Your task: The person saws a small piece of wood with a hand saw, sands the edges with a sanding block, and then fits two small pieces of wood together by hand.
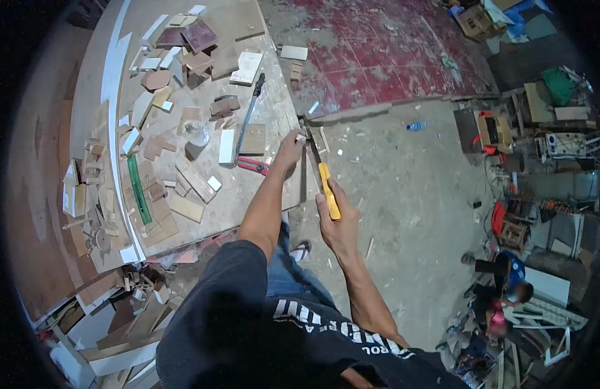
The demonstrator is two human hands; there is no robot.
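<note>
My right hand (339, 217) is wrapped round the handle of a yellow-handled saw (324, 174). The saw's dark, narrow front part runs up past the right edge of the workbench (283, 107). At that same edge my left hand (289, 152) is closed on a small pale piece (300, 137), right beside the saw. Its shape is mostly hidden by the fingers. On the bench to the left lies another saw with a red handle (252, 165) and a long dark frame, next to a white block (226, 146) and a brown board (253, 139).
Wood offcuts (196, 183), a clear cup (197, 134) and a green strip (139, 189) lie about the bench. Scraps are piled below it (112, 330). A blue bottle (414, 126) lies on the concrete floor. Other people (501, 285) are low at the right.
</note>
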